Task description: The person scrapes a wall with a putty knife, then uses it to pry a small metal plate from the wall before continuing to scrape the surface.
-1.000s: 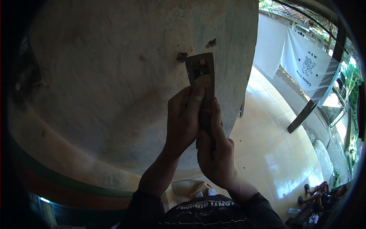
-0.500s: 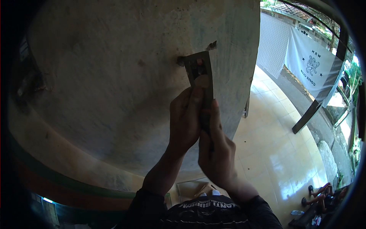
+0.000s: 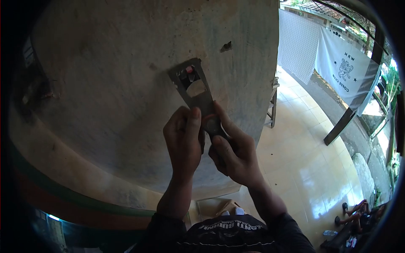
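A putty knife [image 3: 195, 86] with a dark handle and a flared blade points up and away from me, close over the grey plastered wall [image 3: 114, 76]. Its blade has a shiny middle with reflections and dull, dirty edges. My right hand [image 3: 238, 154] is closed round the handle, thumb on top and index finger stretched along the side. My left hand [image 3: 183, 135] has curled fingers and its thumb against the left edge near the blade's base; the parts of its fingers behind the tool are hidden. A dark chipped hole [image 3: 226, 46] marks the wall right of the blade.
Glossy tiled floor [image 3: 295, 168] lies right of the wall's edge. A white banner [image 3: 346, 67] hangs beside a dark post [image 3: 339, 126]. A wooden stand [image 3: 273, 105] shows behind the wall's edge. At lower right a person [image 3: 360, 217] sits near a plastic bottle [image 3: 330, 232].
The putty knife has swung left and tilted, its blade away from the chipped hole. My left hand has moved left and down the tool; its thumb has come off the blade's face.
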